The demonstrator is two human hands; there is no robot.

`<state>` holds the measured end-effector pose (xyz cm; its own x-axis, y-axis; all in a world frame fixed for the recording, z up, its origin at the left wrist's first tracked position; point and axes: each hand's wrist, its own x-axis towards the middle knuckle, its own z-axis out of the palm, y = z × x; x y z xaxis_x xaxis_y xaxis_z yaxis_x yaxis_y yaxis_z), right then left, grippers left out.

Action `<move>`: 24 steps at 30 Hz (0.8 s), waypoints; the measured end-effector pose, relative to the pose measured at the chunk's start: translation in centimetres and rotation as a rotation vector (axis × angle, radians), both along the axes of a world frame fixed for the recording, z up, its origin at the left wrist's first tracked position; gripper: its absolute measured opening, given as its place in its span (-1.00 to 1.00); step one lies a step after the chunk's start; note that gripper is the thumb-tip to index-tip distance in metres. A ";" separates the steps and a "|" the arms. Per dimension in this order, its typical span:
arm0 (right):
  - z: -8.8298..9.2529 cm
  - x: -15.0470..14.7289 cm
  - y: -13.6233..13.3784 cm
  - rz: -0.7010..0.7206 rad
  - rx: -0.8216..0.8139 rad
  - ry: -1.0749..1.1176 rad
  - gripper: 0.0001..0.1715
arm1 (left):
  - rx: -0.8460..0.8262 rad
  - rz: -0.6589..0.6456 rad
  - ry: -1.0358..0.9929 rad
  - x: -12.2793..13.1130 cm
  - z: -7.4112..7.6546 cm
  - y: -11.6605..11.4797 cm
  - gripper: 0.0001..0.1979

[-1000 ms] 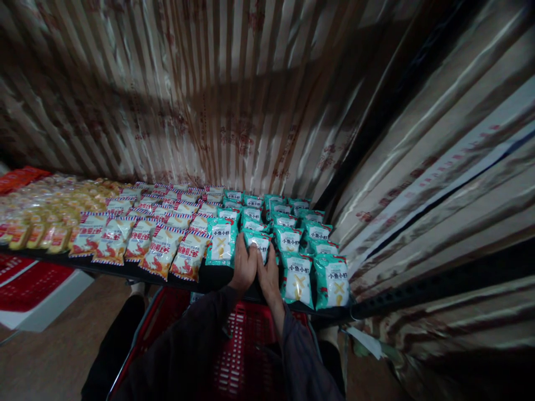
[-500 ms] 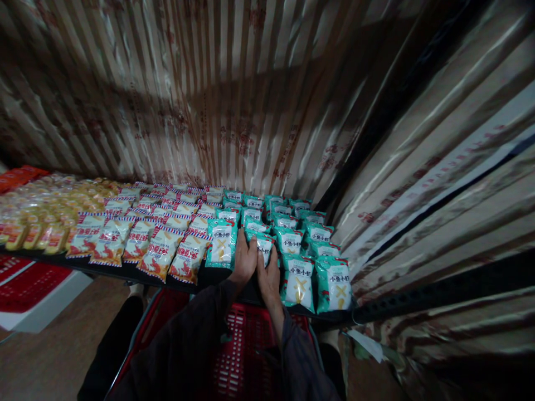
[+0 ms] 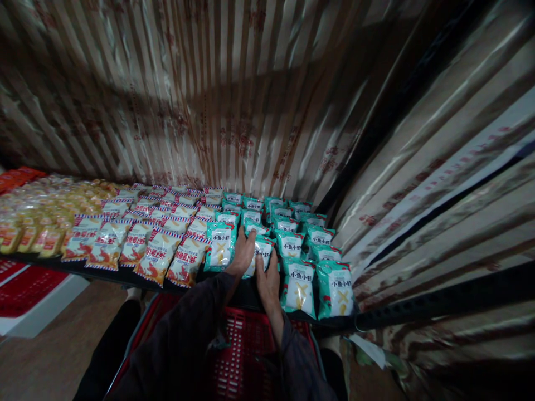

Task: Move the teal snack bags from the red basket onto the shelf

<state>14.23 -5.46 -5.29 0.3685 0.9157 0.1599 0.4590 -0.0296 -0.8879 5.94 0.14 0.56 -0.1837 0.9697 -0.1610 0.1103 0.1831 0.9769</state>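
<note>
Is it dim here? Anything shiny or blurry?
Head view: dim overall, a broad shadow crossing the back curtain; head view: pale sheen on the right-hand curtain, small glints on the teal packets; head view: yellow packets at far left look smeary.

From here the left hand (image 3: 241, 252) and the right hand (image 3: 268, 281) hide parts of the teal packet (image 3: 263, 243) between them. Dark sleeves (image 3: 184, 328) block much of the red basket (image 3: 234, 334), and the lettering on those yellow packs (image 3: 45, 220) is too blurred to read.
</note>
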 end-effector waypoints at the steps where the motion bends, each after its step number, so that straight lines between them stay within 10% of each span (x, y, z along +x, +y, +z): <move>1: 0.0 0.0 0.0 -0.005 0.003 -0.004 0.02 | -0.004 -0.006 0.003 0.0 -0.1 0.0 -0.33; 24: -1.6 -0.4 -0.5 -0.057 0.228 -0.234 -0.03 | 0.045 -0.042 0.072 0.1 -1.0 0.2 -0.38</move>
<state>13.81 -5.99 -6.92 0.3467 0.8259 0.4446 0.6549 0.1262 -0.7451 6.07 0.30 -0.45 -0.1525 0.9827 -0.1051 0.1874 0.1332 0.9732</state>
